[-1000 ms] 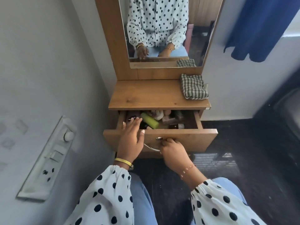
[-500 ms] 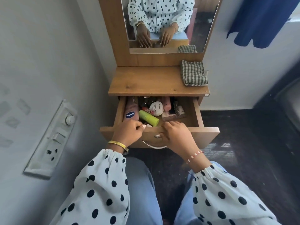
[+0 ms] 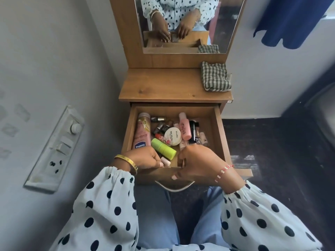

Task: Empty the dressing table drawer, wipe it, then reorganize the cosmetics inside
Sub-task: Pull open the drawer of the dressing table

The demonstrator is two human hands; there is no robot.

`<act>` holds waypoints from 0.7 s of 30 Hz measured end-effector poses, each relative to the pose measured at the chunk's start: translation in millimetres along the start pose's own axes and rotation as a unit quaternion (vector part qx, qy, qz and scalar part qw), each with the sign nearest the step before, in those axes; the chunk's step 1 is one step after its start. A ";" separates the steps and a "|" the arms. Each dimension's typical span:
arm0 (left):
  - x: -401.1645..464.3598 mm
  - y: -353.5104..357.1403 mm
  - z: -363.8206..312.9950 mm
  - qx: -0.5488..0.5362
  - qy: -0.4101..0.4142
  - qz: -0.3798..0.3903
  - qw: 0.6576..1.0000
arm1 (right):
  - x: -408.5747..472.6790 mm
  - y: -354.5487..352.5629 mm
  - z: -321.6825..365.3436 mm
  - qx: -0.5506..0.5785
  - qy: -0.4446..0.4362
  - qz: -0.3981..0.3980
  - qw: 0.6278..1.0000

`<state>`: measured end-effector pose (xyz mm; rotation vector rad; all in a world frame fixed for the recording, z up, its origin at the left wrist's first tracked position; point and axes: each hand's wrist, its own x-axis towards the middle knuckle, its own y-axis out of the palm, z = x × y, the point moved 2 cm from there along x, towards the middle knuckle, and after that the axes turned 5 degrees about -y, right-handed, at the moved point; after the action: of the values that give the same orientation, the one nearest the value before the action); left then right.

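Note:
The wooden drawer [image 3: 220,134] of the dressing table stands pulled far out. Inside lie a pink Vaseline lotion bottle [image 3: 142,134], a lime green tube [image 3: 163,148], a round white nail polish tin [image 3: 173,136], a pink bottle [image 3: 184,128], a black tube [image 3: 193,132] and several small nail polish bottles [image 3: 159,124]. My left hand [image 3: 145,159] and my right hand [image 3: 195,164] both grip the drawer's front panel, fingers curled over its top edge. A small pale pink item [image 3: 165,161] lies by my left fingers. The metal handle [image 3: 174,187] hangs below.
A folded green checked cloth [image 3: 215,77] lies at the right back of the table top [image 3: 159,86]. The mirror [image 3: 188,24] above reflects my hands. A switch panel [image 3: 58,147] is on the left wall. Blue fabric [image 3: 290,20] hangs at the upper right. Dark floor lies to the right.
The drawer has come much further out, showing its whole contents. My left hand moved from inside the drawer to its front edge, and my right hand from the handle to the edge.

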<state>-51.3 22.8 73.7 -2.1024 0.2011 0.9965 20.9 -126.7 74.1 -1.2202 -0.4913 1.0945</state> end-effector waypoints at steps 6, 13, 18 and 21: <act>-1.7 3.3 -0.2 -0.005 0.003 -0.019 1.000 | -1.2 -3.1 3.1 -0.002 0.006 0.011 1.000; 2.4 0.8 7.6 -0.046 0.019 -0.031 0.998 | 9.1 -0.4 -3.8 0.030 0.042 0.040 0.998; 14.2 -4.1 22.7 -0.259 0.003 -0.075 0.963 | 27.0 -0.7 -3.7 0.118 0.088 0.005 0.989; 28.2 -16.2 35.1 -0.281 -0.012 -0.236 0.930 | 54.3 -4.4 1.6 0.177 0.107 -0.073 0.976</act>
<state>-45.6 63.7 49.6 -2.4651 -0.6536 0.8406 45.2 -78.7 65.9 -0.9565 -0.2037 0.8694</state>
